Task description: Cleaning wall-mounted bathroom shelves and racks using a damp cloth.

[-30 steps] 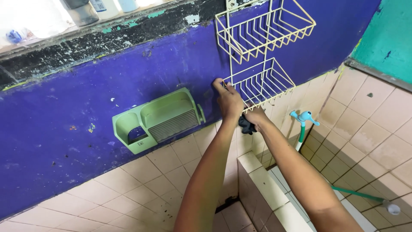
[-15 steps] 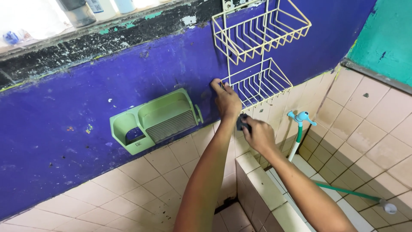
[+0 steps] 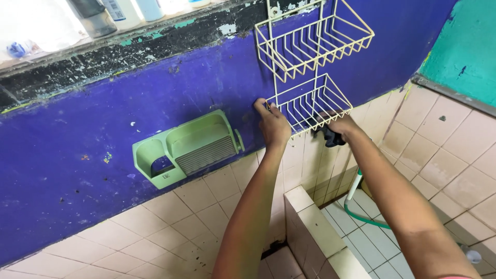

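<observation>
A cream two-tier wire rack (image 3: 310, 51) hangs on the purple wall. My left hand (image 3: 272, 123) grips the left corner of its lower basket (image 3: 309, 103). My right hand (image 3: 340, 125) is under the front right edge of that basket and holds a dark cloth (image 3: 328, 136) against the wire. Both baskets hold nothing.
A green plastic soap holder (image 3: 188, 146) is fixed to the wall left of the rack. Bottles (image 3: 111, 13) stand on the ledge above. A tiled low wall (image 3: 318, 227) sits below, with a green hose (image 3: 361, 214) and white pipe behind my right arm. A teal wall (image 3: 467, 41) is at right.
My right hand with the cloth dropped below the basket, then moved right along its front edge, now covering the tap. My left hand kept its hold.
</observation>
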